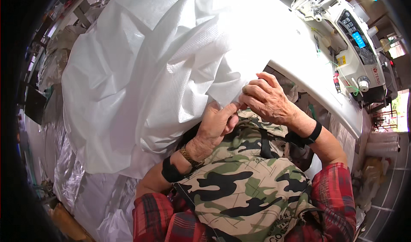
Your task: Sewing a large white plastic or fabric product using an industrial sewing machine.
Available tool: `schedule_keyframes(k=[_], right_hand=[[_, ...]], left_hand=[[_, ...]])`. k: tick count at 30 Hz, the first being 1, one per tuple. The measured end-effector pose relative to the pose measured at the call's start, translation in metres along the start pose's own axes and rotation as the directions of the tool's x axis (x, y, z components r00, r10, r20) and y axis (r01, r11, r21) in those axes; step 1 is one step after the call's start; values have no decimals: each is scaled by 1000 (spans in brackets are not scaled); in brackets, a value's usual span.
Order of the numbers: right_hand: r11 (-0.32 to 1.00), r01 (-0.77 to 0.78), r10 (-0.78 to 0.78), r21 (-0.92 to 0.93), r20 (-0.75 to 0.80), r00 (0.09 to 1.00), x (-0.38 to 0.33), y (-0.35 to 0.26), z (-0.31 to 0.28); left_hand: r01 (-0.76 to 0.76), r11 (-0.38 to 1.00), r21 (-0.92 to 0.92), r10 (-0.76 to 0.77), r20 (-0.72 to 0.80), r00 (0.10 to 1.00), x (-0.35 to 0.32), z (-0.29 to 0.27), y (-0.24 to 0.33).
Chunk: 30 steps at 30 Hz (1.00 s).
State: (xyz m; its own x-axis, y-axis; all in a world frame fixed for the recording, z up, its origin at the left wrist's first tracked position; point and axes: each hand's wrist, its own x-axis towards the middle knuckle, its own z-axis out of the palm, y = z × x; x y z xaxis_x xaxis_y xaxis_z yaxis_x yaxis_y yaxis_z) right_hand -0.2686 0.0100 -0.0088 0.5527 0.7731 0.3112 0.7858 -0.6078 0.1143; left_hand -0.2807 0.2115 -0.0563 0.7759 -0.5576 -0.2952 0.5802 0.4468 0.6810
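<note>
A large sheet of white woven plastic fabric (158, 66) lies bunched in deep folds over the table and hangs down at the left and front. My left hand (216, 124) pinches its near edge between thumb and fingers, just above my lap. Right beside it, my right hand (265, 97) has its fingers curled and closed on the same edge. The two sets of fingertips nearly meet, and what lies exactly between them is partly hidden.
A sewing machine (357, 41) with a button panel stands on the white table (325, 88) at the right. Near it lie a red-and-black small tool (337, 81) and thin green threads. Crinkled clear plastic (66, 169) hangs at the lower left. White rolls (383, 143) are stacked at far right.
</note>
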Motion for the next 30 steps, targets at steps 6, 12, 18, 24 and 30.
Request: schedule_keyframes(k=[6,12,18,24,30], right_hand=[[1000,-9,12,29,-122,993,-6,-2,3],[993,11,16,116,-232,973,-9,-4,-4],[987,-27,70,160,-268,961,-7,-9,-3],[929,-50,71,367,-43,997,-7,14,-24],[967,-202,194,159,62,979,-6,41,-40]], left_hand=[[300,931,210,-361,394,845,-19,4,19],[-677,-135,724,472,647,599,-18,29,38],[-554,-480,680,408,732,545,10,19,48],[-662,-560,498,243,863,444,20,16,54],[-700,-631,335,93,928,361,22,26,60]])
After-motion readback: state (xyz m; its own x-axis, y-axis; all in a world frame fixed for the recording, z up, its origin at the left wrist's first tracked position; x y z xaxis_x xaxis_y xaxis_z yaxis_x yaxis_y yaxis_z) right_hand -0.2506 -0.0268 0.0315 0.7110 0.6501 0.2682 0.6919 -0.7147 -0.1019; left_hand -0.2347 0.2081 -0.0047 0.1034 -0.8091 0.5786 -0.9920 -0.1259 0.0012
